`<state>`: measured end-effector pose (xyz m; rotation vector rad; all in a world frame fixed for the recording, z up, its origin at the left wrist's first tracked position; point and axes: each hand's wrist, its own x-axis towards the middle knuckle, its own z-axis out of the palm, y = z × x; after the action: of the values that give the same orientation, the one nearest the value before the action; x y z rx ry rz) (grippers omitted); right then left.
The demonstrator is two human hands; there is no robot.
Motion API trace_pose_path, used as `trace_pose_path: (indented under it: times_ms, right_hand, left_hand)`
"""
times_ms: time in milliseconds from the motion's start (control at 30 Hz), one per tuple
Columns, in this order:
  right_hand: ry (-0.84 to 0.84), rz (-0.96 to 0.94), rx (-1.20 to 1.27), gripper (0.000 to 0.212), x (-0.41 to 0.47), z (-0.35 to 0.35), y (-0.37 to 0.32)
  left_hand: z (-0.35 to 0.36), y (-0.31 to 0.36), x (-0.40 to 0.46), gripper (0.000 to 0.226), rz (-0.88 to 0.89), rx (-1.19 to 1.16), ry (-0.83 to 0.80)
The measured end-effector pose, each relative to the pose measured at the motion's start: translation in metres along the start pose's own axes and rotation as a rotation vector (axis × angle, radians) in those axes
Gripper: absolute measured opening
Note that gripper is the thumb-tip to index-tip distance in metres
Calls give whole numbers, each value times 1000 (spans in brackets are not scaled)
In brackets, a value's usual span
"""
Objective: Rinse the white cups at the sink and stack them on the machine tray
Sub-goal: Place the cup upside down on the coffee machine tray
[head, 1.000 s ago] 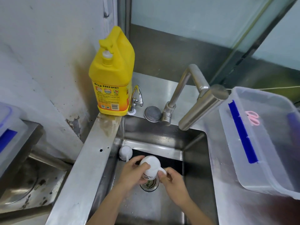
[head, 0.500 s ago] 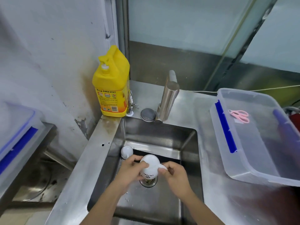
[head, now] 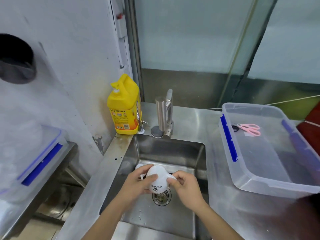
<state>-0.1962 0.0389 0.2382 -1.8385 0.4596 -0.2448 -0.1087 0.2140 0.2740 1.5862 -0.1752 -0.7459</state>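
Fingers of our left hand (head: 138,183) wrap the upturned white cup (head: 156,179) over the sink (head: 171,153) drain (head: 161,196); our right hand (head: 186,187) pinches its handle.

White cup (head: 156,179), yellow bottle (head: 123,108), pink scissors (head: 249,129), blue-clipped clear tub (head: 228,137).

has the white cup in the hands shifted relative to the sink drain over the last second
No. The white cup sits just above the drain, as before; only the camera moved.
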Motion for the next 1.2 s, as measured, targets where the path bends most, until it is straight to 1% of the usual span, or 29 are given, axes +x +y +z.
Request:
trace_pose_path:
  times_ms: [100, 167, 267, 333, 500, 633, 833, 1000, 1200]
  right_hand:
    - [3, -24, -8, 15, -4, -5, -9]
    - [5, -37, -16, 17, -6, -9, -18]
    - [2, -57, -34, 13, -9, -13, -36]
    - [9, -69, -54, 12, -9, -16, -47]
    - [63, -121, -118, 14, -14, -14, -79]
    - [86, -126, -183, 15, -20, -3, -104]
    - [124, -102, -159, 10, -30, 14, -129]
    - [221, -71, -118, 9, -40, 26, -145]
    - [333, -13, -96, 7, -58, 18, -152]
  left_hand:
    - [4, 3, -10, 60, 81, 85, -20]
    - [5, 5, -15, 67, 140, 155, 13]
    - [4, 14, -19, 78, 209, 252, 41]
    - [4, 22, -19, 81, 253, 304, 56]
    - [-6, 40, -22, 78, 370, 344, 68]
    - [-24, 47, -23, 76, 417, 312, 63]
    - [-45, 60, -29, 70, 465, 288, 35]
    - [-58, 67, -30, 67, 487, 264, -25]
    - [-49, 78, -33, 62, 529, 261, -104]
